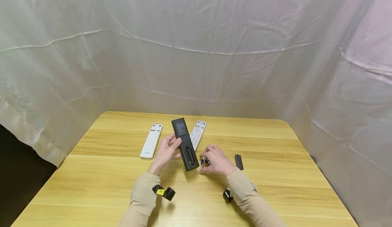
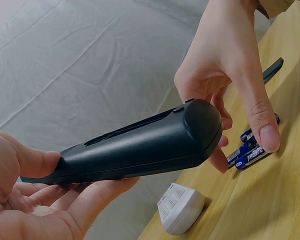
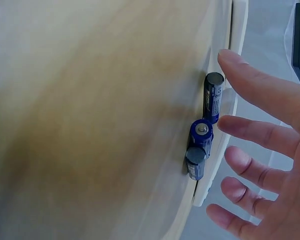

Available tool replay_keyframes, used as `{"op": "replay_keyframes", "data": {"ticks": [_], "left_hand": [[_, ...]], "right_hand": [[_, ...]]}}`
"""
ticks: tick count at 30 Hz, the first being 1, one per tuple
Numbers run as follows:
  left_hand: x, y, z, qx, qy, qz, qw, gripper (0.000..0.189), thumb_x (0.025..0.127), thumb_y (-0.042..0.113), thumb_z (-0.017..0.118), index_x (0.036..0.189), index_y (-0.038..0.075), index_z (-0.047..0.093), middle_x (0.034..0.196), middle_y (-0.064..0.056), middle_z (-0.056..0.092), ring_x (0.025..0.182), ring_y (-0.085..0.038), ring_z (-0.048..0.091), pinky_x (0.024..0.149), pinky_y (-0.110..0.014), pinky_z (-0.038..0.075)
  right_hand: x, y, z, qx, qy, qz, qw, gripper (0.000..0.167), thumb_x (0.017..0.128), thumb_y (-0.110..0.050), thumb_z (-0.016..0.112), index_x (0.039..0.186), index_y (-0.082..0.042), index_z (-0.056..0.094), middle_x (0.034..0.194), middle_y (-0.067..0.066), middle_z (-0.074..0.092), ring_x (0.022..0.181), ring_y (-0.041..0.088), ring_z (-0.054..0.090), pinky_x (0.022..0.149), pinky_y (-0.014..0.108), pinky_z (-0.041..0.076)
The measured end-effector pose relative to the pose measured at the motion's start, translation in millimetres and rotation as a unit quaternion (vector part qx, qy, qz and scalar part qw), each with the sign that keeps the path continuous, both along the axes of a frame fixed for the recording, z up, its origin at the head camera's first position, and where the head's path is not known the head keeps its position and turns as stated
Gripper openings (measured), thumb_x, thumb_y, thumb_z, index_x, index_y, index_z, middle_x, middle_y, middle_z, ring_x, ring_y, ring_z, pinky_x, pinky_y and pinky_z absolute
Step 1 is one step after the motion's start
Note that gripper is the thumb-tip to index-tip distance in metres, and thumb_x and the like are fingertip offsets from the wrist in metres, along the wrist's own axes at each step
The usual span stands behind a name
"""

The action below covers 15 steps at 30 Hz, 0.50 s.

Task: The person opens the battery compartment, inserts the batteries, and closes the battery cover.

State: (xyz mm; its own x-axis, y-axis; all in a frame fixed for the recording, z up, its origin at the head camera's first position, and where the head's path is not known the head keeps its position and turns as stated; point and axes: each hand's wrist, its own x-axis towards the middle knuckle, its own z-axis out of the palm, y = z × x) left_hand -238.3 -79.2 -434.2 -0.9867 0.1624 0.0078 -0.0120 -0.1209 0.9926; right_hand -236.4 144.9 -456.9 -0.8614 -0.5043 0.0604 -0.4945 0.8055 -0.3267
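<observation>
Grips long black plastic remote control (image 1: 185, 143), uncovered, in left fingers (image 2: 97, 197). Holds empty right fingers (image 3: 260, 132) spread around unloaded blue cylindrical batteries (image 3: 201, 131), with detached flat black plastic cover (image 1: 239, 162) rightward.

This looks like a curtained-off booth: pale creased fabric (image 1: 196, 74) surrounds a wood-grain table (image 1: 98, 186).

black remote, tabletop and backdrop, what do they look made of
Black remote: probably hard plastic, satin sheen, moulded seam along its side. Tabletop: wood or wood-look laminate, pale grain streaks. Backdrop: likely thin fabric, softly shiny, creased.
</observation>
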Motion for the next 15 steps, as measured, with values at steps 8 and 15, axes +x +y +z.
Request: {"op": "replay_keyframes", "data": {"ticks": [8, 15], "left_hand": [[0.8, 0.1, 0.5, -0.002, -0.002, 0.005, 1.0, 0.041, 0.107, 0.006, 0.042, 0.146, -0.005, 0.042, 0.143, -0.032, 0.054, 0.109, -0.026, 0.069, 0.084, -0.041, 0.066], [0.4, 0.3, 0.9, -0.001, 0.0, 0.0, 1.0, 0.041, 0.107, 0.007, 0.041, 0.146, -0.005, 0.041, 0.143, -0.032, 0.053, 0.11, -0.027, 0.068, 0.086, -0.042, 0.065]], "right_hand": [[-1.4, -1.3, -1.9, 0.01, 0.006, -0.002, 0.9999, 0.052, 0.071, -0.035, 0.091, 0.112, -0.008, 0.074, 0.098, 0.0, 0.055, 0.092, 0.017, 0.042, 0.082, 0.035, 0.044], [-2.4, -1.7, -3.1, 0.012, 0.01, -0.001, 0.9999, 0.047, 0.07, -0.035, 0.091, 0.107, -0.01, 0.076, 0.097, -0.001, 0.054, 0.091, 0.017, 0.043, 0.078, 0.034, 0.043]]}}
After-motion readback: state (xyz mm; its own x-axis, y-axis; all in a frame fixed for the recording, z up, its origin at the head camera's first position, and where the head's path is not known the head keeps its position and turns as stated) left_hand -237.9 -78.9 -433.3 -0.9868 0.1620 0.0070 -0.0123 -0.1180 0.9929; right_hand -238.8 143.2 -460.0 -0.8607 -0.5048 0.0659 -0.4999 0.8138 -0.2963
